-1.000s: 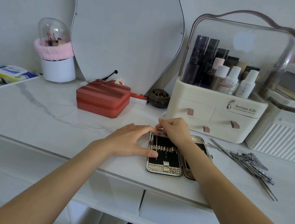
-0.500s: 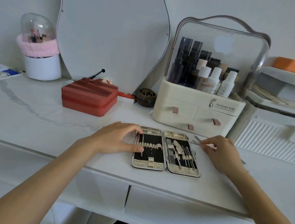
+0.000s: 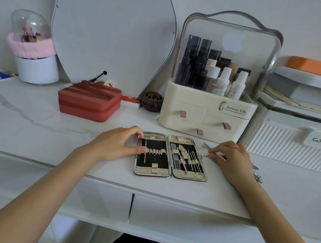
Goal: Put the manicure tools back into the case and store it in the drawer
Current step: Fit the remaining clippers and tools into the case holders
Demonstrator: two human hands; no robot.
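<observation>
The manicure case (image 3: 169, 174) lies open flat near the front edge of the white marble table (image 3: 35, 127). Its right half holds several steel tools under straps; its left half holds one thin tool and mostly bare loops. My left hand (image 3: 119, 144) rests on the case's left edge, thumb on the strap row. My right hand (image 3: 229, 159) is just right of the case, fingertips pinched on a thin steel tool (image 3: 206, 146) from the loose pile. More loose tools (image 3: 257, 177) show behind my right wrist, mostly hidden. A closed drawer front (image 3: 184, 222) sits under the table edge.
A cream cosmetics organizer (image 3: 206, 116) with small drawers and bottles stands right behind the case. A red zip box (image 3: 89, 103) sits to the back left, a dark round holder (image 3: 152, 101) beside it, a mirror (image 3: 110, 25) behind, a white ribbed box (image 3: 296, 148) at right.
My right hand left the case's left half and moved right to the loose tools, closing its fingers on one. The left hand stayed on the case. The view shifted right.
</observation>
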